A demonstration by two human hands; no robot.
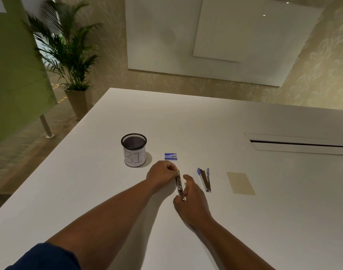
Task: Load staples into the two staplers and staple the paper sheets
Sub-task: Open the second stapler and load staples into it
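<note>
A metal stapler [179,185] lies lengthwise on the white table [100,172], held between both hands. My left hand [161,174] grips its far end with the fingers curled. My right hand [192,199] pinches its near end. A second stapler [205,179] with blue plastic lies swung open in a V just to the right, untouched. A small blue staple box [171,156] sits shut beyond the hands. A tan paper sheet [240,183] lies flat further right.
A black mesh cup [133,150] with a white label marked "BI" stands left of the staple box. A cable slot [297,144] is set into the table at the far right. A potted palm [69,61] stands on the floor beyond the table's left corner.
</note>
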